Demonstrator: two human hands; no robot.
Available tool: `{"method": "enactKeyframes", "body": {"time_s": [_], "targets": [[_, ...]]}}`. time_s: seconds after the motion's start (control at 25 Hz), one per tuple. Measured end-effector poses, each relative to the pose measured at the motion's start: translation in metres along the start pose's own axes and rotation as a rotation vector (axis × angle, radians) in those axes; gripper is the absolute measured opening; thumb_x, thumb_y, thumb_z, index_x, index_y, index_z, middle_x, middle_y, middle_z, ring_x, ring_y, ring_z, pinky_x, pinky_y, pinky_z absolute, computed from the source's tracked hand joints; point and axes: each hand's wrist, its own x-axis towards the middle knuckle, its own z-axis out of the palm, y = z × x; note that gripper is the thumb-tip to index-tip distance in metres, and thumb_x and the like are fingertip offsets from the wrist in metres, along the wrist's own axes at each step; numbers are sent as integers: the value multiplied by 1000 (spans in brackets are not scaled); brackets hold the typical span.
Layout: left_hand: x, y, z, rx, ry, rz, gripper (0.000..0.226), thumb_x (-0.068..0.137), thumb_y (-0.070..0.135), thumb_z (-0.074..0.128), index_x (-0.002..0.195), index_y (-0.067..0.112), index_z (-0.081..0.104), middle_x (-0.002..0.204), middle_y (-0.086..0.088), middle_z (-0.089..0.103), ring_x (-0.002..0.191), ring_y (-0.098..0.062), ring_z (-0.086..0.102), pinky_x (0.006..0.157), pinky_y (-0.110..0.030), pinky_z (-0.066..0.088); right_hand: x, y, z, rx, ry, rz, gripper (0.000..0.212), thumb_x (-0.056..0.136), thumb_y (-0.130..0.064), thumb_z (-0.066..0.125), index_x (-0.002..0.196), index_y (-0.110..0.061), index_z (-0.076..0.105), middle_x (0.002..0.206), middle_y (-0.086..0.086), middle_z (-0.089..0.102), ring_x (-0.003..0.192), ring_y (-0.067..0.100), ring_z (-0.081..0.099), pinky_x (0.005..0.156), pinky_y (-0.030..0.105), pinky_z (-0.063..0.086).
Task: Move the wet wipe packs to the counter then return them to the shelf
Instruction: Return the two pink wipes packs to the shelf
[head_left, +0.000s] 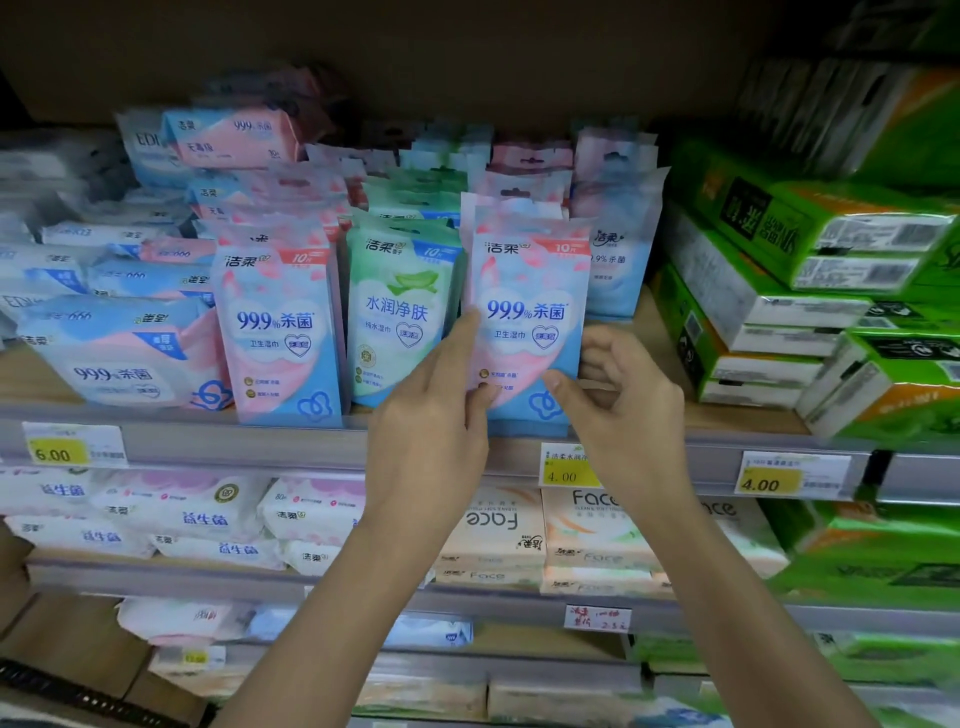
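Observation:
A pink-and-blue wet wipe pack (530, 306) stands upright at the front of the shelf (249, 441), with more packs lined up behind it. My left hand (436, 415) pinches its lower left edge between thumb and fingers. My right hand (618, 400) holds its lower right corner, thumb on the front and fingers curled behind. To the left stand a green wet wipe pack (400, 312) and another pink-and-blue pack (280, 327), each heading its own row.
Larger flat wipe packs (119, 353) are stacked at the left of the shelf. Green tissue bundles (810, 291) are piled at the right. Yellow price tags (769, 480) hang on the shelf edge. Lower shelves hold tissue packs (493, 535).

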Motion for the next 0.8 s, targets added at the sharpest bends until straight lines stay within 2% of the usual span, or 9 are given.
{"method": "enactKeyframes", "body": {"time_s": [0.12, 0.2, 0.32, 0.4, 0.52, 0.6, 0.68, 0.8], "targets": [[-10, -4, 6, 110, 69, 123, 41, 84, 10, 63, 125, 9, 60, 125, -14, 63, 102, -29, 64, 73, -36, 55, -1, -1, 5, 5, 14, -31, 35, 81, -8, 71, 113, -13, 59, 97, -8, 69, 90, -2, 64, 75, 11, 51], [-12, -11, 7, 147, 121, 185, 31, 88, 11, 64, 119, 6, 64, 132, -19, 56, 106, -34, 58, 84, -42, 52, -2, -2, 7, -10, 20, -55, 36, 80, -8, 73, 114, -12, 60, 97, -12, 67, 90, -10, 61, 74, 5, 47], [-8, -27, 9, 123, 62, 190, 43, 90, 18, 63, 130, 5, 54, 145, -20, 40, 129, -36, 42, 106, -45, 36, -1, -1, 10, -8, 37, -65, 37, 78, -7, 74, 112, -11, 61, 95, -15, 65, 88, -16, 59, 73, 1, 43], [-7, -32, 14, 116, -29, 127, 52, 93, 20, 56, 140, 6, 41, 151, -17, 31, 141, -31, 27, 112, -52, 28, 2, 0, 14, -19, 42, -58, 39, 76, -7, 75, 112, -14, 61, 92, -21, 62, 84, -20, 57, 73, 0, 42], [-8, -31, 19, 153, -68, 62, 54, 95, 22, 47, 144, 7, 33, 154, -12, 25, 143, -26, 21, 114, -49, 20, 5, -1, 18, -73, 61, -57, 39, 75, -11, 76, 110, -20, 61, 88, -29, 59, 81, -20, 56, 76, 6, 46], [-7, -29, 18, 150, -79, 46, 54, 94, 22, 45, 145, 9, 31, 155, -11, 25, 144, -25, 20, 114, -48, 19, 6, -2, 20, -107, 70, -59, 38, 75, -13, 76, 110, -21, 61, 90, -22, 64, 83, -12, 60, 80, 19, 52], [-6, -27, 13, 121, -81, 25, 55, 93, 21, 48, 145, 11, 32, 155, -11, 26, 144, -27, 22, 114, -50, 24, 6, -2, 18, -104, 73, -65, 40, 77, -13, 74, 113, -20, 61, 94, -14, 66, 87, -1, 64, 82, 28, 55], [-5, -26, 4, 69, -15, 60, 51, 92, 21, 55, 140, 8, 41, 150, -17, 35, 138, -34, 33, 109, -50, 33, 4, 0, 15, -100, 64, -75, 42, 79, -12, 73, 118, -17, 60, 101, -7, 69, 89, 0, 64, 82, 27, 55]]}}
